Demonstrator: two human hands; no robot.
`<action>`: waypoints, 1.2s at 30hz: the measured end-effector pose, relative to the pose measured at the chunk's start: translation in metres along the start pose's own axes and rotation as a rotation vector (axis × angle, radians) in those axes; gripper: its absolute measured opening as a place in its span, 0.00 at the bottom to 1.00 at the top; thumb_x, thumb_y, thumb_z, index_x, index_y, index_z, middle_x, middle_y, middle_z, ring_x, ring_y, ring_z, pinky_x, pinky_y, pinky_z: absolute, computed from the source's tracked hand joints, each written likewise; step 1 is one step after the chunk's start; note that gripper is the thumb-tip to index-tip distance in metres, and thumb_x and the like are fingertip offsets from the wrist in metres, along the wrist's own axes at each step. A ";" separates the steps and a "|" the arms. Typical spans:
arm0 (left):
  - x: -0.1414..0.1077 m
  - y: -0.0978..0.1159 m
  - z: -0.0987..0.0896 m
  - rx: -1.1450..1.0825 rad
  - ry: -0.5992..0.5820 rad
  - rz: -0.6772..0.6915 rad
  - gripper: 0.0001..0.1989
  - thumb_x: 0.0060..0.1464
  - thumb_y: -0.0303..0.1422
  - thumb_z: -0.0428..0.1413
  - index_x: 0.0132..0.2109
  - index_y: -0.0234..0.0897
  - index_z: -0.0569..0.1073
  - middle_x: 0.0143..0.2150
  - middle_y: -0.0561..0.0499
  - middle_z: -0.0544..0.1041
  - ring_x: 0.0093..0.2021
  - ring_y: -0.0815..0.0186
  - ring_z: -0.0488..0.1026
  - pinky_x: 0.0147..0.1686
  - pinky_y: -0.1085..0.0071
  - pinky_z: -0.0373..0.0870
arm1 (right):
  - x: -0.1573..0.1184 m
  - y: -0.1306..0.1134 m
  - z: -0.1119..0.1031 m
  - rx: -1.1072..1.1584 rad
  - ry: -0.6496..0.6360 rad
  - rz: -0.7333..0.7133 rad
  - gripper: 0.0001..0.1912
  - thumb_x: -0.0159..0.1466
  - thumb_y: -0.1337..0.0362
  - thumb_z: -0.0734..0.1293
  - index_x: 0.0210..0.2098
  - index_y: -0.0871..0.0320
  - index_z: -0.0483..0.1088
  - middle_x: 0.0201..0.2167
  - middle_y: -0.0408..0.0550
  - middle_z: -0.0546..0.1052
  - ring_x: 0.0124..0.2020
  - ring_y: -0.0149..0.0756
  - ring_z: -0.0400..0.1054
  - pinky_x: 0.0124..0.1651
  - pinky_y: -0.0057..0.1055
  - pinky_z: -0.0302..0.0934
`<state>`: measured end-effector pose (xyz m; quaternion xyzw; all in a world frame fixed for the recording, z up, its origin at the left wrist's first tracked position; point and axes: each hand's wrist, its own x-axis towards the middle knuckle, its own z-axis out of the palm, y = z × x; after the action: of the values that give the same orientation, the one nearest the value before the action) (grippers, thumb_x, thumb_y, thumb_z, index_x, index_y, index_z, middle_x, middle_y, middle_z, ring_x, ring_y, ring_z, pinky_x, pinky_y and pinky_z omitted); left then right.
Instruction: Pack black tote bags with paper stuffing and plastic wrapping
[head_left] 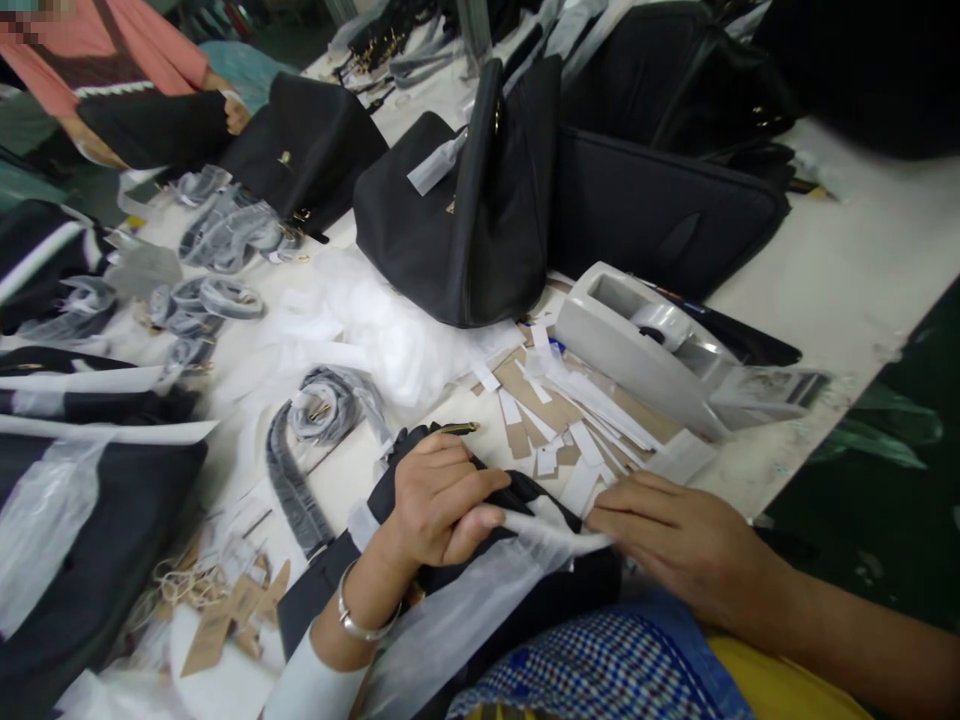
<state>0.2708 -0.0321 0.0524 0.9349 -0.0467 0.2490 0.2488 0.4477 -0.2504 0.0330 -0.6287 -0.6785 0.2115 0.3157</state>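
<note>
A black handbag (547, 590) lies in front of me at the table's near edge, close to my body. Along its top runs a white wrapping strip (551, 532), with a thin translucent sheet (465, 610) hanging from it. My left hand (442, 495) is closed, thumb and forefinger pinching the strip's left end above the bag. At the strip's right end, the fingers of my right hand (667, 530) are pressed together on it; their tips are partly hidden. A gold zipper end (457, 428) shows just behind my left hand.
A grey tape dispenser (637, 340) stands beyond my right hand, near scattered paper strips (577, 410). Behind are a standing black bag (457, 220) and white padding (382, 320). A wrapped strap (322, 410) lies left. Across the table, a person (142, 70) handles another black bag.
</note>
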 end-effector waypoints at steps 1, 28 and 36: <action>0.001 0.003 -0.002 -0.013 0.005 0.000 0.21 0.67 0.38 0.41 0.40 0.34 0.75 0.21 0.51 0.72 0.21 0.66 0.67 0.35 0.63 0.69 | 0.001 -0.001 0.006 0.039 0.079 -0.004 0.15 0.67 0.72 0.59 0.45 0.55 0.75 0.40 0.50 0.78 0.41 0.37 0.72 0.43 0.33 0.68; -0.001 0.019 -0.012 0.083 0.077 0.073 0.09 0.61 0.33 0.50 0.40 0.35 0.74 0.22 0.55 0.74 0.21 0.68 0.69 0.36 0.65 0.71 | 0.020 0.001 0.022 0.710 0.108 0.820 0.20 0.59 0.52 0.70 0.45 0.56 0.66 0.41 0.49 0.76 0.40 0.38 0.74 0.43 0.34 0.70; -0.005 0.024 -0.019 0.151 0.077 0.112 0.10 0.63 0.35 0.50 0.41 0.36 0.74 0.23 0.55 0.75 0.23 0.68 0.71 0.37 0.66 0.73 | 0.029 -0.002 0.012 0.871 -0.196 0.825 0.19 0.60 0.54 0.69 0.46 0.58 0.71 0.35 0.47 0.78 0.35 0.36 0.73 0.37 0.31 0.68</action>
<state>0.2534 -0.0437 0.0750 0.9366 -0.0705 0.3010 0.1651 0.4372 -0.2207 0.0304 -0.6305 -0.2556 0.6315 0.3718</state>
